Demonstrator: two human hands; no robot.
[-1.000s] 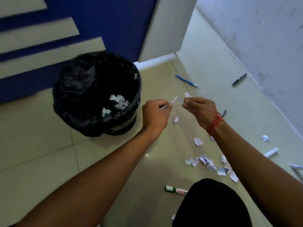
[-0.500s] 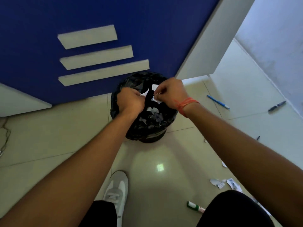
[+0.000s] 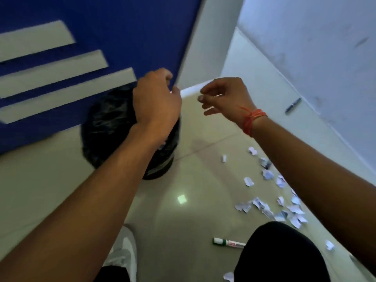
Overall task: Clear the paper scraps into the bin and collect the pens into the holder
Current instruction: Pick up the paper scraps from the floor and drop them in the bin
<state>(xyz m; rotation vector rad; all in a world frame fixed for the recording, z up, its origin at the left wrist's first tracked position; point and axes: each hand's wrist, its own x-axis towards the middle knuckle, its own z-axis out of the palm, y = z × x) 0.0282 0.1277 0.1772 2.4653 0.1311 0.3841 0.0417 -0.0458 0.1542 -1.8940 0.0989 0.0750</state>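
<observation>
Dozens of paper scraps (image 3: pixel 266 208) lie on the floor (image 3: pixel 61 180) right of the bin (image 3: pixel 109 127), so you've lots left to clear. Your left hand (image 3: pixel 156 102) sits curled over the bin mouth w/ grip closed; on what, can't tell. Shake it out low inside the liner. Right hand (image 3: pixel 221 98) hangs beside, fingers loosely apart, empty. Green marker (image 3: pixel 227 242) near your knee and dark pen (image 3: pixel 293 105) by the wall wait; no holder in view.

Bin (image 3: pixel 105 127) left against the wall, paper scraps (image 3: pixel 270 202) right on the floor, marker (image 3: pixel 228 242) nearer.
</observation>
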